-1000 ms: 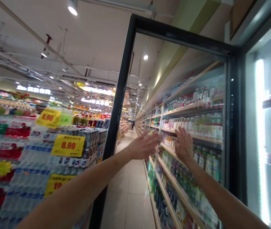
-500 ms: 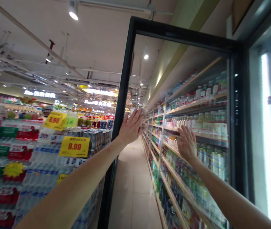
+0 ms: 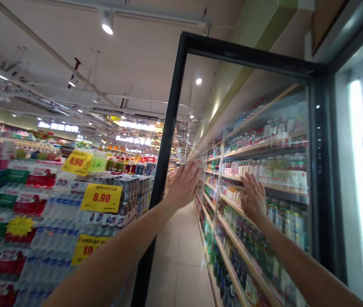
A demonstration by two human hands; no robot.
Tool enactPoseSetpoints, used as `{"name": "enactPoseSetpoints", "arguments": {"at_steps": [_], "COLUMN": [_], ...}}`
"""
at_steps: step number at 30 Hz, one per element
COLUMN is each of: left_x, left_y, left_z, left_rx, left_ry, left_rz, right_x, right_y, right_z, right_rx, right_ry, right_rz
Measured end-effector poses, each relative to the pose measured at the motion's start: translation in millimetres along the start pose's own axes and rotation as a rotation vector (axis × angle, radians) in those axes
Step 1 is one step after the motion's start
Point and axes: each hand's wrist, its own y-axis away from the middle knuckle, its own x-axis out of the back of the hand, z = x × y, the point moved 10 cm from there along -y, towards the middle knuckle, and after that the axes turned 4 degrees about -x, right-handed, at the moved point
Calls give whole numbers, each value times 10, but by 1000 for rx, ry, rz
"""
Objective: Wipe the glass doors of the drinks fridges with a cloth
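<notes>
A glass door with a black frame stands swung open in front of me. My left hand lies against the glass just inside the frame's left edge, fingers stretched out. A faint pale blur shows at its fingertips; I cannot tell whether it is a reflection or a thin sheet. Farther right, my right hand is raised with its fingers spread, at or close to the same pane. It holds nothing that I can see. Through the glass, drink bottles line wooden shelves.
A lit refrigerated cabinet is at the far right, by the door's hinge side. On the left are stacked packs of bottled drinks with yellow price signs. A tiled aisle floor runs ahead between them and the shelves.
The view has tilted slightly, so the door and both hands appear a little lower, and the door's left edge farther right. My left hand has slid slightly down against the pane.
</notes>
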Motion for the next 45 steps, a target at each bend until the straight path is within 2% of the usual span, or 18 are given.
{"name": "enactPoseSetpoints", "arguments": {"at_steps": [2,4,8,10,14,16,21,23,25,27,29,32,34,38,39,40,44,45], "left_x": [-38,-59,16,30,-68,-71,56,39,-8,-36,-37,0,-7,-76,-77,-70,2,6], "left_y": [103,105,-248,-286,-134,-99,-303,-258,-131,-26,-107,-264,-235,34,83,71,-109,-90], "left_z": [409,498,-246,-368,324,437,-211,-26,381,594,426,-99,-101,716,799,766,78,34], "left_rx": [-306,-405,76,177,-286,-372,122,14,-273,-451,-356,28,81,-461,-534,-520,-25,14], "left_ry": [31,43,-15,-28,22,39,4,26,73,102,94,63,63,137,147,145,58,49], "left_rz": [-26,-48,-9,3,-53,-67,4,-3,-35,-56,-47,6,14,-43,-47,-38,40,38], "right_x": [0,1,-3,-4,-11,-9,3,6,6,10,15,13,-1,-11,-7,-6,-14,-17], "right_y": [3,7,15,16,15,15,6,0,-6,-10,-10,-6,-4,-3,-4,-4,-6,-7], "right_z": [-8,-9,6,9,8,8,8,4,2,3,2,5,14,22,21,22,39,42], "right_rx": [10,15,6,4,5,4,-10,-14,-17,-20,-18,-16,-25,-34,-33,-34,-51,-54], "right_ry": [-4,-4,9,10,4,5,1,-1,-5,-8,-5,-1,-5,-10,-9,-8,-6,-4], "right_rz": [-1,5,12,13,2,1,-4,-9,-14,-14,-10,-12,-26,-32,-28,-26,-39,-44]}}
